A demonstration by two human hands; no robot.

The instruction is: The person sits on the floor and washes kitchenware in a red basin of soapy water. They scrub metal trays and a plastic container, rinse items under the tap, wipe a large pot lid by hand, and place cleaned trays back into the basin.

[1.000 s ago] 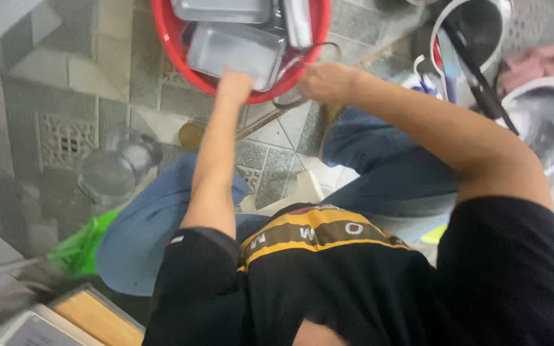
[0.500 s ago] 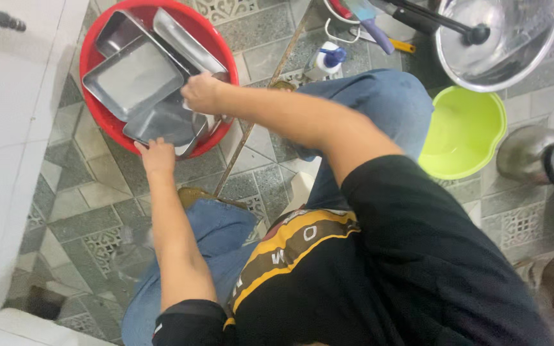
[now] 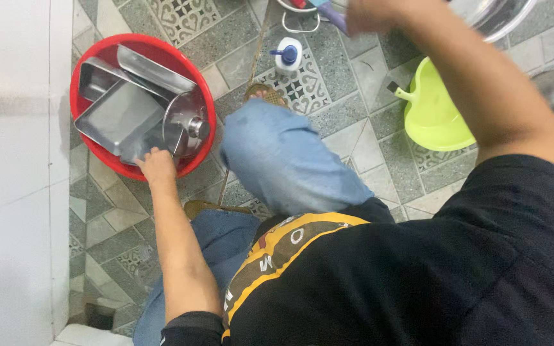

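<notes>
Currently, head view only:
Left hand: your left hand rests on the near rim of the red basin, fingers curled over the edge and closed on the rim.
Right hand: your right hand is raised at the top of the frame, blurred; you cannot tell from this picture how far its fingers are open or whether they hold anything.
Red basin: it stands on the tiled floor, beside the white wall, just left of your knee.
Basin contents: a flat steel tray lies tilted inside, a second steel tray leans across it, and a round steel part sits at the right, close to your left hand.
Surroundings: a white bottle with a blue pump stands on the floor above your knee; a lime-green dustpan lies to the right, well apart from the basin; a large steel bowl shows at the top edge.
</notes>
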